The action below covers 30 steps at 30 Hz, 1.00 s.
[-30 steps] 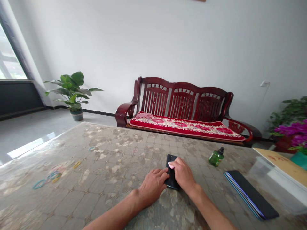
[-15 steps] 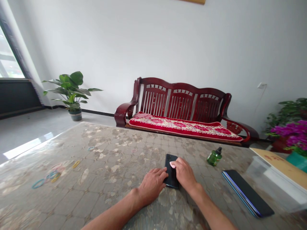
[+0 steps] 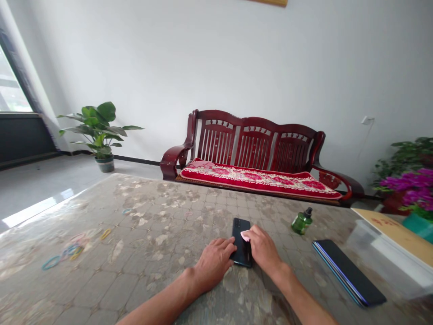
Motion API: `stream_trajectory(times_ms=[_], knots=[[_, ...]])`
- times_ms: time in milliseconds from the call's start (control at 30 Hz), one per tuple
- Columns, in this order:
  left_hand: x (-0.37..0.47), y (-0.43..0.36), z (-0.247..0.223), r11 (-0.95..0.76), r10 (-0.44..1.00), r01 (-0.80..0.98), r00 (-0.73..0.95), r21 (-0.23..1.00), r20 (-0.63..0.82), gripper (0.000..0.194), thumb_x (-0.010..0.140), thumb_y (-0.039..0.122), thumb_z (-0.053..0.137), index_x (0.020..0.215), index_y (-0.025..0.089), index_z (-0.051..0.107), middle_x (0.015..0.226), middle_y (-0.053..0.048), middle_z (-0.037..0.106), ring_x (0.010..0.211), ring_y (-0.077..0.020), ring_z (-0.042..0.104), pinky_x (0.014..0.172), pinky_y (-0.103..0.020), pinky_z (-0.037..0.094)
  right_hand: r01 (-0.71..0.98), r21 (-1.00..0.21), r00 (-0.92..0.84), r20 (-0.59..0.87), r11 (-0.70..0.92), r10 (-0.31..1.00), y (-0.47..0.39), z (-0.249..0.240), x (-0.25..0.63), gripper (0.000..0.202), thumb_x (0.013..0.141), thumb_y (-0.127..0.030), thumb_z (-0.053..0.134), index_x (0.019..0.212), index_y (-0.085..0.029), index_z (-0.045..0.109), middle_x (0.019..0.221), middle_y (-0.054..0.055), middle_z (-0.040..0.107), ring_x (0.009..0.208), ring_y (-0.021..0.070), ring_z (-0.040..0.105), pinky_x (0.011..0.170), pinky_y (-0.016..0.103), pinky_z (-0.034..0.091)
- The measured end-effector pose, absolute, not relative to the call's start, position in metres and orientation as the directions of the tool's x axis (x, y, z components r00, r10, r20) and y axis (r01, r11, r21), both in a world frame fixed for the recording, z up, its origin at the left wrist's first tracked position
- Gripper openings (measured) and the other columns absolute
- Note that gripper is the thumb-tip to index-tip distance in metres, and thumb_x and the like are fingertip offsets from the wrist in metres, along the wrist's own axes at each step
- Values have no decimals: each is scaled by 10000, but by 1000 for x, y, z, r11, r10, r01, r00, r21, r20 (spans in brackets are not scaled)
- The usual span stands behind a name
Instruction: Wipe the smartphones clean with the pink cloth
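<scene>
A dark smartphone (image 3: pixel 241 253) lies on the table with its camera side up. The fingers of my left hand (image 3: pixel 215 262) are together, and their tips grip its left edge against the tabletop. Over the phone's right side, my right hand (image 3: pixel 263 247) is closed on a small pale pink cloth (image 3: pixel 245 235), pressed to the phone's back. Part of the cloth is hidden in my fingers. To the right stands a green bottle (image 3: pixel 302 221) with a black top.
A stack of phones (image 3: pixel 350 273) lies at the right, beside a clear plastic box (image 3: pixel 382 257) with a tan board (image 3: pixel 399 230) on top. Several coloured hair ties (image 3: pixel 71 250) are scattered at the left. Beyond the table stands a red wooden bench (image 3: pixel 255 140).
My right hand has shifted slightly right and down with the cloth, showing more of the phone's camera end. My left hand keeps its place on the phone's edge.
</scene>
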<state>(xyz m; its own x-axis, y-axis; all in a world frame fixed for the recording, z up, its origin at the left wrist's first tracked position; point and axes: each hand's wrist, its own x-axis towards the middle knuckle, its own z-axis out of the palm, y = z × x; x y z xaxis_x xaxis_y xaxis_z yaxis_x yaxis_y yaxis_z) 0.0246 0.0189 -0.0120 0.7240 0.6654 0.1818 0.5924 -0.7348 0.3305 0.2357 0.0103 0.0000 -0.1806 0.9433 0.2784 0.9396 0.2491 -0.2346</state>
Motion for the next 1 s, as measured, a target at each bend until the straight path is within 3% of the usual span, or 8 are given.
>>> stream_trajectory(times_ms=[267, 567, 1000], knots=[[25, 20, -12, -732, 668, 594, 722, 334, 180, 300, 906, 182, 578, 1203, 224, 584, 1429, -70, 534, 1221, -244, 549, 1051, -390, 417, 971, -214, -49, 259, 107, 965, 49, -1, 241, 351, 904, -71, 398, 939, -227, 711, 963, 48, 647, 935, 151, 586, 815, 217, 392], [25, 17, -6, -721, 676, 604, 720, 340, 155, 296, 895, 166, 575, 1186, 219, 599, 1425, -76, 539, 1226, -249, 550, 1051, -397, 420, 951, -228, -158, 219, 208, 963, 12, 5, 233, 371, 908, -65, 376, 951, -236, 703, 937, 41, 632, 900, 152, 588, 797, 234, 395], [25, 19, -14, -732, 667, 590, 723, 341, 181, 303, 900, 164, 571, 1196, 227, 576, 1437, -59, 524, 1225, -238, 539, 1057, -382, 405, 972, -218, -27, 259, 86, 965, 59, -1, 241, 333, 918, -91, 424, 975, -232, 720, 990, 54, 658, 956, 161, 592, 824, 223, 396]])
